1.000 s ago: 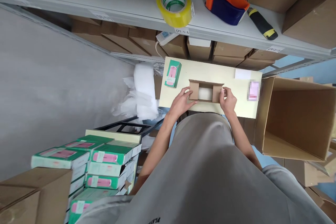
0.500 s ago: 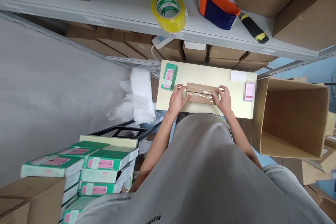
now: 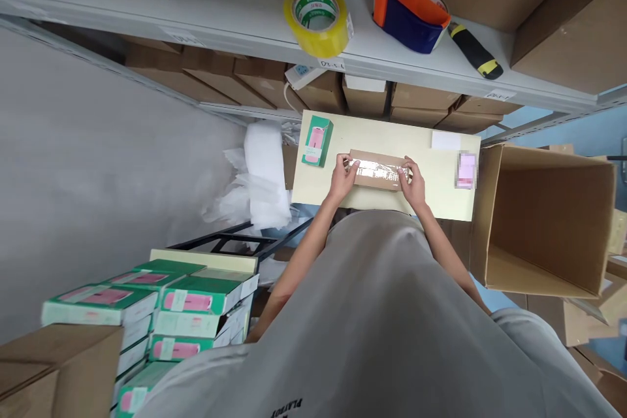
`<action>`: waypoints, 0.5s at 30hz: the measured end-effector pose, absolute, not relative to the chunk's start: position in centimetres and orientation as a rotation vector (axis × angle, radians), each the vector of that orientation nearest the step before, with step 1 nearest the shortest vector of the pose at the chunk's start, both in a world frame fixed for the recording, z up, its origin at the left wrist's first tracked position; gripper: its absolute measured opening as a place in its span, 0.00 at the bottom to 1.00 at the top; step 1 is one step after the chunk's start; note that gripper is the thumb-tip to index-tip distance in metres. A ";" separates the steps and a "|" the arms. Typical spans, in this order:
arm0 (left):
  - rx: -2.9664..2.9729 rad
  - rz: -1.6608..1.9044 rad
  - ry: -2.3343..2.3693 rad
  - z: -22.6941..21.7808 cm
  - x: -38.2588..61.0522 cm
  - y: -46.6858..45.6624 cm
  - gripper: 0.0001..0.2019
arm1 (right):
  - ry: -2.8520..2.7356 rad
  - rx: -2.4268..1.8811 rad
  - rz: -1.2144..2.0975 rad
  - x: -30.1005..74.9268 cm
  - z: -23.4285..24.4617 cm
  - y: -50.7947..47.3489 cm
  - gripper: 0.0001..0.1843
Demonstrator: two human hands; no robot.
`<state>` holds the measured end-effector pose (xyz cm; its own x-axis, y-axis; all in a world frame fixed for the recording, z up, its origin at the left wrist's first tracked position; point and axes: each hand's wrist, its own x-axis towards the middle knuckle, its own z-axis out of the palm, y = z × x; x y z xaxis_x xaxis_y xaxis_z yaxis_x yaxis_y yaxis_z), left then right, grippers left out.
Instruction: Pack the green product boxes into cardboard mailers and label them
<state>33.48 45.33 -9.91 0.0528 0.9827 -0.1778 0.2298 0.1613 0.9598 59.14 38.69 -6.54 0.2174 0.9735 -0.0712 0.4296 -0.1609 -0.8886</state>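
Note:
A small brown cardboard box (image 3: pixel 377 170) with a shiny strip of clear tape along its top lies on a pale yellow table (image 3: pixel 421 199). My left hand (image 3: pixel 341 176) grips the box's left end, fingers curled over it. My right hand (image 3: pixel 414 180) grips its right end the same way. A green and pink product box (image 3: pixel 317 140) lies on the table to the left of my left hand.
Above the table, a shelf carries a yellow tape roll (image 3: pixel 317 18), an orange and blue tape dispenser (image 3: pixel 409 14) and a black and yellow knife (image 3: pixel 474 51). A big open carton (image 3: pixel 543 222) stands to the right. Stacked green boxes (image 3: pixel 161 313) sit lower left, white foam wrap (image 3: pixel 259 176) beside the table.
The box's flaps stood open a second ago with white padding showing; now it lies shut with the taped face up. Both hands have moved from the flaps to its ends.

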 end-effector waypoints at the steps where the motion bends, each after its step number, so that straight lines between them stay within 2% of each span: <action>1: 1.266 0.922 1.390 -9.9 33.5 45.2 0.18 | -1.306 -1.715 0.897 59.1 -6.5 38.7 0.22; 15: 1.213 0.995 1.381 -10.3 33.7 45.1 0.20 | -1.244 -1.689 0.908 58.9 -6.6 38.6 0.21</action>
<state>33.73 45.08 -10.27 0.0075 0.9871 -0.1598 0.1607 0.1565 0.9745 58.85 38.64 -6.58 0.2481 0.9658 -0.0753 0.3657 -0.1653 -0.9159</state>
